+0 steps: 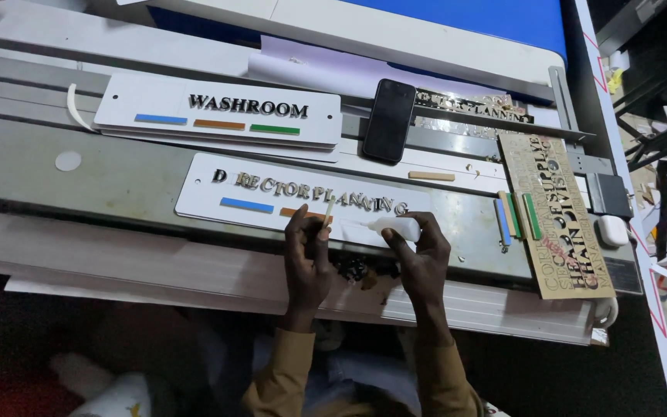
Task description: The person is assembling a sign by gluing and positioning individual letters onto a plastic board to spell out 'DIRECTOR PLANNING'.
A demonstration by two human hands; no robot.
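My left hand (pixel 306 259) pinches a small thin wooden stick (pixel 329 209) upright over a long white sign plate (pixel 202 193) with raised metallic letters, a blue strip and an orange strip. My right hand (pixel 420 259) grips a small white squeeze bottle (pixel 395 226) lying sideways, its nozzle pointing left toward the stick. Both hands hover at the near edge of that plate. A few small dark pieces (pixel 354 269) lie between my wrists.
A second white sign plate (pixel 117 104) with blue, orange and green strips lies further back. A black phone (pixel 389 120) rests beside it. A wooden letter stencil board (pixel 557 216) lies at the right, with loose coloured strips (pixel 512 216) next to it. A grey metal rail (pixel 79 166) runs under everything.
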